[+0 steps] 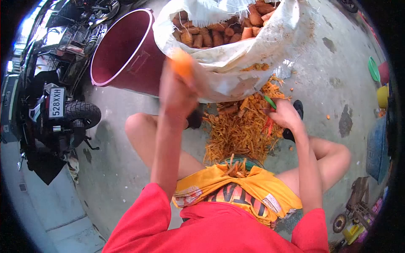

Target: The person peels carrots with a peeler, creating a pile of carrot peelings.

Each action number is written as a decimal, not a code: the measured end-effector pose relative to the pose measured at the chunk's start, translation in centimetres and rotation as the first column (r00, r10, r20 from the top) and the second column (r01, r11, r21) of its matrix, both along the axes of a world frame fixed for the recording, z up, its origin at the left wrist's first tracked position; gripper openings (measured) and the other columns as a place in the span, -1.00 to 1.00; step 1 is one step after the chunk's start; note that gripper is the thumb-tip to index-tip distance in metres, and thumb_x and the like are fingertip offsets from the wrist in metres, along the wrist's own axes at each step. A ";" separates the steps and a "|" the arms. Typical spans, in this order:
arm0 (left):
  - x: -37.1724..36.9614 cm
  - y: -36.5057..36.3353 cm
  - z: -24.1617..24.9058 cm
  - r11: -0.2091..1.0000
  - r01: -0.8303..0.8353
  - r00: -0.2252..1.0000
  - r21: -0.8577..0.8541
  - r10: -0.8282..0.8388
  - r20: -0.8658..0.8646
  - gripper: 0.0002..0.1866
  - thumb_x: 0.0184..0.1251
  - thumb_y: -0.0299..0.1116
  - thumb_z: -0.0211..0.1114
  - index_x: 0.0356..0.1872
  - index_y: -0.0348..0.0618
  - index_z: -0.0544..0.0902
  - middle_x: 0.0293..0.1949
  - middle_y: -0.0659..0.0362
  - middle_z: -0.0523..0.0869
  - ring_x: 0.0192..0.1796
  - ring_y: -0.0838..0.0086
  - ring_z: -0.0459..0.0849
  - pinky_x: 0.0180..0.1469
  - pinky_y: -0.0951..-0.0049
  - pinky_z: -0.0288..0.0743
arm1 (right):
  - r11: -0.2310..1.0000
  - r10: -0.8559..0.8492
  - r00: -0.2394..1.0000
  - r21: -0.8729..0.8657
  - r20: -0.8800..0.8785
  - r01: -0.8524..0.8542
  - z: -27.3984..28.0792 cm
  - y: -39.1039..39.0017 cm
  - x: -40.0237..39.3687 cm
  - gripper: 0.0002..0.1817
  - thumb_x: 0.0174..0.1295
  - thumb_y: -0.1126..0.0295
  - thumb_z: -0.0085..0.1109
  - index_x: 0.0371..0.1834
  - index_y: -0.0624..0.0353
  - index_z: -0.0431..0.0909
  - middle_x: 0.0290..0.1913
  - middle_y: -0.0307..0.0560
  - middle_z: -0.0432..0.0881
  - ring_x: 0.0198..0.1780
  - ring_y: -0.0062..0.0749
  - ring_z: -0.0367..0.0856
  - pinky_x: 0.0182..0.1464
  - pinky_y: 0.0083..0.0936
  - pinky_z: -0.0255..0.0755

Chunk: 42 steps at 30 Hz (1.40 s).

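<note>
My left hand [180, 92] is raised in front of the dark red bucket, smeared by motion. An orange peeled carrot [181, 65] is gripped in it, its top end blurred. Over the peelings, my right hand [287, 114] is closed round a green-handled tool [270, 102]; its working end is too small to make out. Below lies a heap of carrot peelings [238, 130] on the floor between my legs. Several unpeeled carrots [217, 37] fill the open white sack [236, 59] ahead. Peel strips also rest on the yellow cloth [223, 175] at my lap.
The tall dark red bucket [141, 71] tilts beside the sack on the left. A motorcycle [63, 105] is parked further left. At the right edge are a blue tub [376, 145], a green round item [373, 68] and a small wheeled object [354, 206].
</note>
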<state>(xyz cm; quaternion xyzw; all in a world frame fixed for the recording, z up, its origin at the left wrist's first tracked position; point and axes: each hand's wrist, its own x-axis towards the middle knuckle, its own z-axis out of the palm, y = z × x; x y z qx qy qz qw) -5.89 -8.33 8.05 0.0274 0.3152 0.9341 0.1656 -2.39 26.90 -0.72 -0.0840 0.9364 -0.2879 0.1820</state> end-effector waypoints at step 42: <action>-21.1 0.0 0.0 -0.597 -0.334 0.901 -0.729 -0.429 -0.061 -0.31 -0.12 0.08 0.73 -0.05 -0.28 0.83 -0.23 -0.09 0.86 -0.16 0.19 0.85 0.01 0.22 0.69 | 0.960 -0.042 0.984 -0.281 -0.173 -0.008 5.9 0.1 0.6 -0.60 0.28 0.16 0.43 -0.14 0.31 0.58 -0.36 0.22 0.67 -0.28 0.18 0.68 -0.18 -0.15 0.54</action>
